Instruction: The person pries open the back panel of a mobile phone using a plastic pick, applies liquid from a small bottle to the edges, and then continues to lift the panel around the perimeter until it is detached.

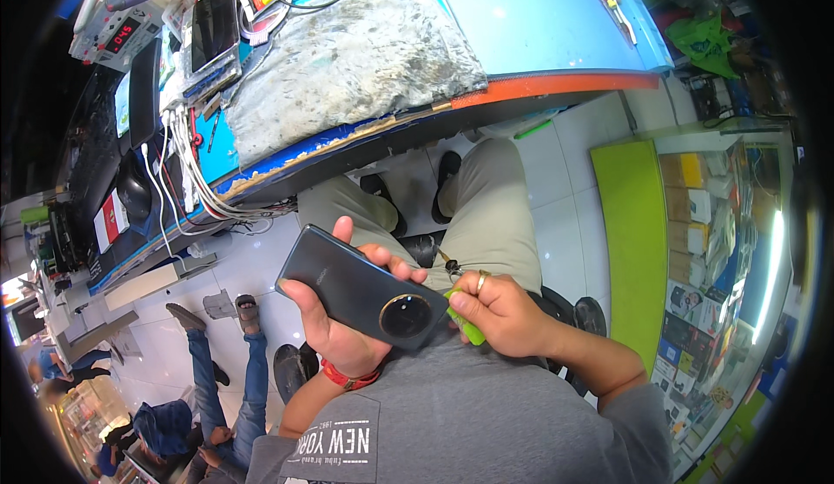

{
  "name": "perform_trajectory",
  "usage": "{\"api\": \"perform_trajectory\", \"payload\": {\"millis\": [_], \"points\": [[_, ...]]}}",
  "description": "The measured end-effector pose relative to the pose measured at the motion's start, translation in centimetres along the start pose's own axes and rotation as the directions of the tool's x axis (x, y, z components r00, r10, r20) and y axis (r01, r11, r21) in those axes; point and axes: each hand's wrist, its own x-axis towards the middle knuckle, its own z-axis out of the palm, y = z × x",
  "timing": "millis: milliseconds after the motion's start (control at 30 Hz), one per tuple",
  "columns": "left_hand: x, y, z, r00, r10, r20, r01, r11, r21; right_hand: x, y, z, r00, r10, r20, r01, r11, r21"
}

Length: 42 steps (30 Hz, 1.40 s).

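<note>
On your desk [556, 87] lie a stained whitish pad [356, 67], a light-blue mat [539, 28] to the right, and white cables [184, 158] at left.

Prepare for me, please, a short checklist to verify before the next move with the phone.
1. Phone held by the left hand: ok.
2. Green item held by the right hand: ok.
3. Camera uncovered: ok, it faces up.
4. Screen undamaged: cannot tell, it faces away.
5. Green item apart from the phone: cannot tell, they look very close.
6. Phone on the mat: not ok, it is held away from it.
</note>
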Motion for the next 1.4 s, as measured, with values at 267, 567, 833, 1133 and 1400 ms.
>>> {"api": "perform_trajectory", "payload": {"millis": [267, 567, 833, 1133, 1400], "points": [[1.5, 1.2, -0.4, 0.954, -0.225, 0.197, 0.225, 0.974, 0.026, 0.3, -0.9, -1.5, 0.951, -0.192, 0.241, 0.273, 0.888, -0.371], [0.6, 0.3, 0.4, 0.975, 0.062, 0.213, -0.070, 0.997, 0.032, -0.4, 0.0, -0.1, 0.976, -0.216, 0.019, 0.215, 0.950, -0.226], [0.0, -0.4, 0.1, 0.964, 0.157, 0.216, -0.153, 0.988, -0.037, -0.3, 1.1, 1.4, 0.950, -0.297, -0.094, 0.279, 0.946, -0.168], [0.5, 1.1, 0.1, 0.945, -0.201, 0.258, 0.160, 0.972, 0.171, 0.5, -0.2, -1.5, 0.908, -0.314, 0.278, 0.408, 0.815, -0.410], [1.6, 0.9, 0.6, 0.967, 0.110, 0.229, -0.126, 0.990, 0.060, 1.0, -0.3, -0.3, 0.993, -0.111, 0.035, 0.112, 0.993, -0.029]]}}
